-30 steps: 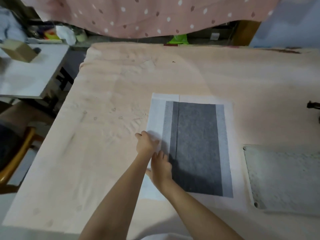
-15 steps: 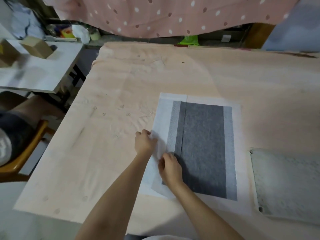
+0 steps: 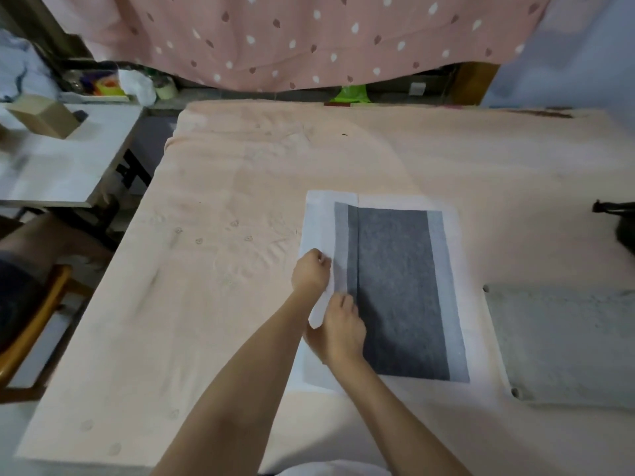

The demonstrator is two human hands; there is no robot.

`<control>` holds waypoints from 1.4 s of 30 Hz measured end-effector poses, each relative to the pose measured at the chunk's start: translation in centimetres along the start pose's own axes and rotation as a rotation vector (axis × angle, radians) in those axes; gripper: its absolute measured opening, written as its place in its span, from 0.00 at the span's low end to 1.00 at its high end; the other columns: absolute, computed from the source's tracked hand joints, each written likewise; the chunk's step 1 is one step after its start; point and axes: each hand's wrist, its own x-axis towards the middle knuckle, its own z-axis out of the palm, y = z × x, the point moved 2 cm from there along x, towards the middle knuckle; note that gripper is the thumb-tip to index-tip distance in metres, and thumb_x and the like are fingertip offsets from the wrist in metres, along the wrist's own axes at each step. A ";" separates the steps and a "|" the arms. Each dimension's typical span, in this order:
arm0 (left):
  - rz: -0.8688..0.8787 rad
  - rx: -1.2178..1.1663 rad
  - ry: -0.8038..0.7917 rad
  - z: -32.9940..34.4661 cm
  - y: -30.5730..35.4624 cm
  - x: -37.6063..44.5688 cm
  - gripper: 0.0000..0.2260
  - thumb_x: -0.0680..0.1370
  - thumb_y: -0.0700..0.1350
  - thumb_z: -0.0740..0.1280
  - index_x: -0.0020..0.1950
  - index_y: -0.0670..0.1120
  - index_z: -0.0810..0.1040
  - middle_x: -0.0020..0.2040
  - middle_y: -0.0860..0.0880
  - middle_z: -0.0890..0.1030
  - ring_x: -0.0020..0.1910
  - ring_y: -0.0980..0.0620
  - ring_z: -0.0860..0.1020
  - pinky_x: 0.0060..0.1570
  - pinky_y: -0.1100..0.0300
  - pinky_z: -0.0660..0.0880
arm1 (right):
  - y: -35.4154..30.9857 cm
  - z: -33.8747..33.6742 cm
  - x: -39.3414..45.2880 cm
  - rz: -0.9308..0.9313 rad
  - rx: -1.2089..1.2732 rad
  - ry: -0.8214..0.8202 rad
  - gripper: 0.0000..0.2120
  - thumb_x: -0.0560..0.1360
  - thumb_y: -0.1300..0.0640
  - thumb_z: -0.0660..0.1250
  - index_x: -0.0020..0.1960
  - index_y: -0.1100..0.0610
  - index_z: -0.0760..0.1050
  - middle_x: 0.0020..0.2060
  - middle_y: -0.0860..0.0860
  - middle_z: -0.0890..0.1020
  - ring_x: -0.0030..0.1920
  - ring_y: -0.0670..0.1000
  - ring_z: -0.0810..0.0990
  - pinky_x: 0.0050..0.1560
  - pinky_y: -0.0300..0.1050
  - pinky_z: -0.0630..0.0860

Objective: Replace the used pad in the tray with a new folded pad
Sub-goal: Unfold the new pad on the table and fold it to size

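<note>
A pad [image 3: 398, 290] with a dark grey middle and white borders lies flat on the peach cloth-covered table [image 3: 240, 207]. Its left white strip is folded over toward the middle. My left hand [image 3: 311, 273] pinches the left flap about halfway down. My right hand [image 3: 342, 329] grips the same flap just below, its fingers curled over the lifted white edge. The grey speckled tray [image 3: 563, 345] lies to the right of the pad, partly cut off by the frame edge; I cannot tell whether a pad lies in it.
A pink spotted cloth [image 3: 309, 39] hangs over the table's far edge. A white side table [image 3: 62, 163] with a cardboard box [image 3: 41, 115] stands at the left, a wooden chair [image 3: 31, 324] below it. A black object [image 3: 618, 221] sits at the right edge.
Both hands have stayed on the pad's left flap, and its near corner has been lifted and drawn further over toward the grey middle. The camera has shifted slightly.
</note>
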 end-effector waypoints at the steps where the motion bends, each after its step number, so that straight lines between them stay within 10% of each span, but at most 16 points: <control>1: 0.031 0.015 0.006 -0.3 0.1 -0.2 0.09 0.80 0.47 0.57 0.44 0.44 0.70 0.40 0.44 0.78 0.36 0.44 0.77 0.36 0.57 0.72 | -0.6 0.1 -0.1 0.000 -0.061 -0.021 0.25 0.72 0.40 0.64 0.58 0.57 0.66 0.54 0.53 0.74 0.52 0.53 0.75 0.46 0.46 0.74; 11: 0.165 0.056 0.132 -7.8 -3.0 0.6 0.09 0.81 0.45 0.55 0.50 0.42 0.71 0.42 0.44 0.77 0.38 0.42 0.75 0.37 0.55 0.68 | -9.4 1.6 -1.1 -0.097 -0.058 -0.019 0.09 0.78 0.54 0.57 0.54 0.55 0.72 0.48 0.52 0.81 0.47 0.54 0.80 0.43 0.46 0.73; 25: 0.192 0.157 0.300 -17.1 -14.2 4.6 0.07 0.78 0.42 0.55 0.54 0.46 0.69 0.35 0.50 0.70 0.33 0.44 0.69 0.34 0.56 0.62 | -20.4 7.3 -1.8 -0.252 0.138 -0.316 0.13 0.79 0.59 0.56 0.62 0.59 0.66 0.57 0.58 0.78 0.55 0.59 0.79 0.53 0.52 0.75; 42: -0.022 0.181 0.042 -16.7 -21.1 6.7 0.11 0.78 0.43 0.57 0.59 0.40 0.68 0.56 0.39 0.75 0.52 0.38 0.76 0.44 0.52 0.69 | -21.0 13.1 -1.1 -0.179 0.151 -0.552 0.13 0.77 0.58 0.58 0.61 0.58 0.68 0.54 0.58 0.78 0.54 0.60 0.77 0.54 0.52 0.73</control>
